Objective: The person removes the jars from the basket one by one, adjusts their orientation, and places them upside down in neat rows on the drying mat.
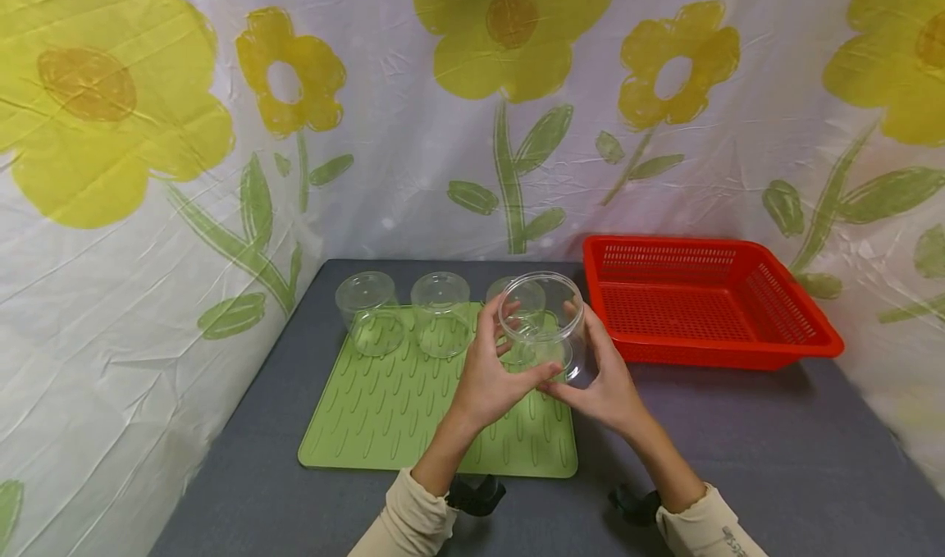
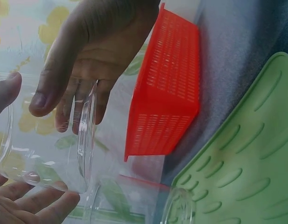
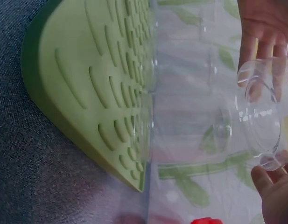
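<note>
Both hands hold a clear jar (image 1: 546, 319) above the right back part of a green ridged mat (image 1: 428, 409). My left hand (image 1: 490, 381) curls round the jar's left side, and my right hand (image 1: 609, 381) curls round its right side. The thumbs meet near its front. In the left wrist view the see-through jar (image 2: 41, 149) sits between both hands. Three similar clear jars stand in a row at the mat's back edge: a left one (image 1: 369, 311), a middle one (image 1: 440, 311), and a right one (image 1: 505, 288) partly hidden behind the held jar.
To the right on the grey table (image 1: 709, 442) stands a red plastic basket (image 1: 731, 356) with perforated walls. Behind the table hangs a white cloth (image 1: 384, 155) with yellow flowers. The mat's front edge lies just beyond my forearms.
</note>
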